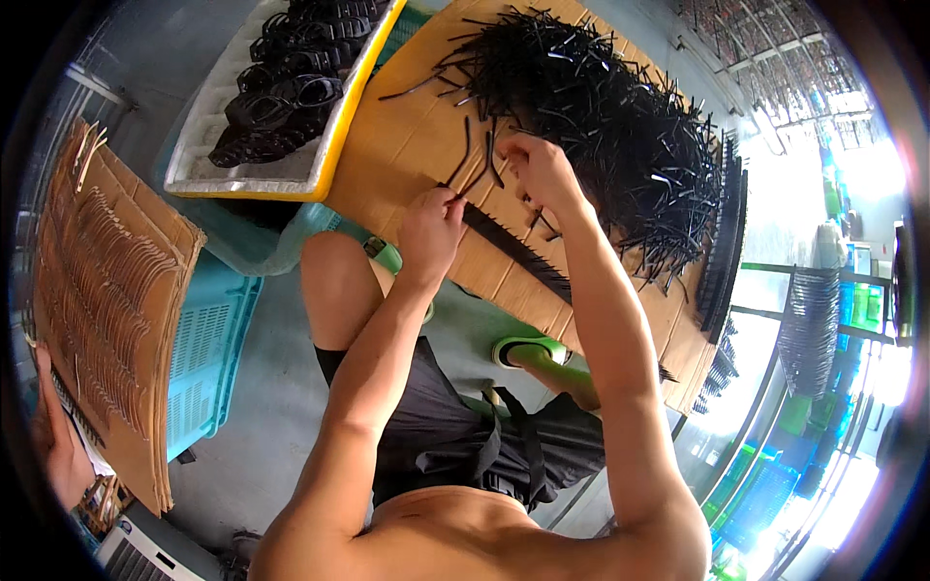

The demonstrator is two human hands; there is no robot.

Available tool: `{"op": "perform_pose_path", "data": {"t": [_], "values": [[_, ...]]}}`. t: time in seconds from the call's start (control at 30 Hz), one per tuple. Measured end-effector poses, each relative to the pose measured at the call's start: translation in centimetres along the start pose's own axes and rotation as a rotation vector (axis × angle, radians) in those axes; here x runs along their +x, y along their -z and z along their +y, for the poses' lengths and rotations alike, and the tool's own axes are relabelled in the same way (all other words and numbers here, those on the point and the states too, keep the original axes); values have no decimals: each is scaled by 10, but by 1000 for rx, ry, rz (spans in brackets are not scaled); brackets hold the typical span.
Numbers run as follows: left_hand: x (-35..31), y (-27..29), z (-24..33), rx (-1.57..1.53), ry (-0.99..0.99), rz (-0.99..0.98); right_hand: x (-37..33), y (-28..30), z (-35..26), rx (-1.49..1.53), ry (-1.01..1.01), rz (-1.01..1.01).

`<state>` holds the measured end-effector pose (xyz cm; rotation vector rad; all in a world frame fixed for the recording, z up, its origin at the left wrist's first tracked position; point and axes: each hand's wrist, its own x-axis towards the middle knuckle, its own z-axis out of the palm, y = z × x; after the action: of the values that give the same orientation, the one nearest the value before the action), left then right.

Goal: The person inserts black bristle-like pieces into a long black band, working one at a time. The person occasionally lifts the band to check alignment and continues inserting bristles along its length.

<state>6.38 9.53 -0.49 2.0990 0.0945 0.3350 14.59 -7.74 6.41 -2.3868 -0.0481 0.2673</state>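
Note:
My left hand (434, 232) is closed in a pinch on thin black bent strips (468, 155) that look like eyeglass temples; they stick up past the fingertips. Just to the right, my right hand (544, 176) is curled, its fingertips near the tops of those strips. What it grips, if anything, is hidden. Below both hands, a long black toothed rack (513, 250) lies slantwise along the near side of the cardboard tabletop (402, 126). A large heap of the same black strips (620, 126) covers the far right of the tabletop, beyond my right hand.
At the upper left stands a white foam box (194, 160) with a yellow edge, holding black frame-like pieces (291, 82). More toothed racks (725, 237) line the table's right edge. Cardboard sheets (116, 290) lean by a turquoise crate (208, 358); another person's arm (60, 436) shows far left.

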Motion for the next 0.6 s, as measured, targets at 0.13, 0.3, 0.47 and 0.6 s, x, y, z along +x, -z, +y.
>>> {"op": "perform_pose_path", "data": {"t": [0.13,0.3,0.47,0.6], "values": [[13,18,0,217,119,0,42,-16,8,-633,418,52],[8,20,3,94,29,-25,58,-24,16,-888,716,-14],[8,8,-2,88,-74,16,56,1,27,-122,348,114],[9,3,2,66,-1,-42,70,-5,18,69,32,192]]}}
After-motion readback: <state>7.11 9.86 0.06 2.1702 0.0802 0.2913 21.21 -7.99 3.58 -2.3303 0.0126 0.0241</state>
